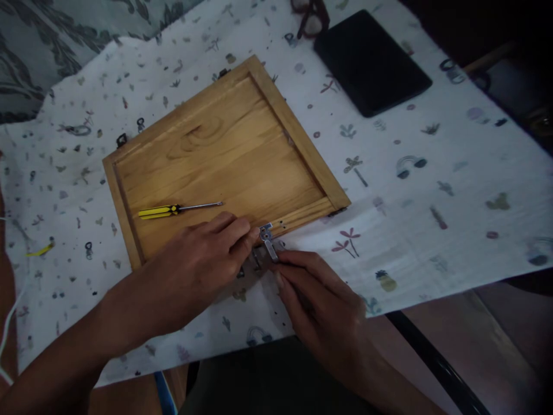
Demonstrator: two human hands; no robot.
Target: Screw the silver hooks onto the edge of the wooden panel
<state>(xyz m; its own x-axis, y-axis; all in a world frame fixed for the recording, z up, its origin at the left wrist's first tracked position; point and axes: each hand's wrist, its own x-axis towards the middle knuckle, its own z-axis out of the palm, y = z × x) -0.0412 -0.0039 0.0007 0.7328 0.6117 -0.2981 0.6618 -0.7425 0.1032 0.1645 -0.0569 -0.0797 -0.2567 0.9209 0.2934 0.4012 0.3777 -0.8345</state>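
Note:
A framed wooden panel (207,138) lies at a slant, its recessed face up. At its near edge is a small silver metal latch (271,251), with a plate that has screw holes. My left hand (211,248) rests over the near rim, its thumb and finger closed at the latch's plate end. Off the edge, my right hand (324,305) pinches the latch's lower end between thumb and fingers. Two small holes (281,224) show in the rim just right of the latch. A yellow-and-black screwdriver (168,211) lies on the panel, beyond my left hand.
A patterned cloth (389,219) covers the table. A black tablet-like slab (371,63) and dark red glasses (313,17) lie at the far right. Dark metal fittings (121,140) stick out along the panel's far edge. A white cord (15,311) runs at the left.

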